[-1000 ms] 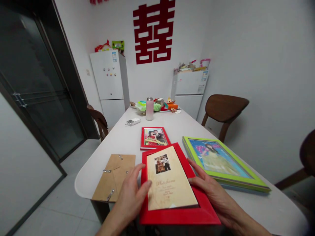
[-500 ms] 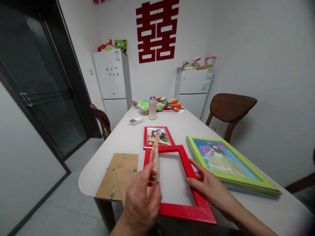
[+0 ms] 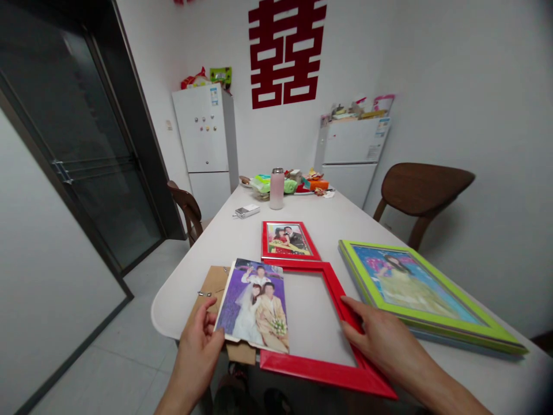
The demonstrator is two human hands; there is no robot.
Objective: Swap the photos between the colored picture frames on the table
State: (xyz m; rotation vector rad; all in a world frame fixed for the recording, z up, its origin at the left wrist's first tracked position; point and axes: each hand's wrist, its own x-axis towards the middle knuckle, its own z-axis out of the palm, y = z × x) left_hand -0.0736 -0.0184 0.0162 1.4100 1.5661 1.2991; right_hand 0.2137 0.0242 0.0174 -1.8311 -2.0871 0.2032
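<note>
My left hand (image 3: 195,350) grips the lower left edge of a wedding photo (image 3: 256,304), holding it face up over the left side of an empty red frame (image 3: 328,374) and a brown backing board (image 3: 210,283). The red frame lies flat at the near edge of the white table (image 3: 224,236), glass showing. My right hand (image 3: 380,340) rests on the frame's right side, fingers curled over its edge.
A small red framed photo (image 3: 287,240) lies beyond the empty frame. A large green framed picture (image 3: 415,288) lies to the right. A pink bottle (image 3: 276,188), a small silver device (image 3: 246,211) and snacks sit at the far end. Wooden chairs (image 3: 421,193) flank the table.
The cream insert sheet was lifted out of the red frame and turned over; it now shows a wedding photo held to the left. My right hand stayed on the frame.
</note>
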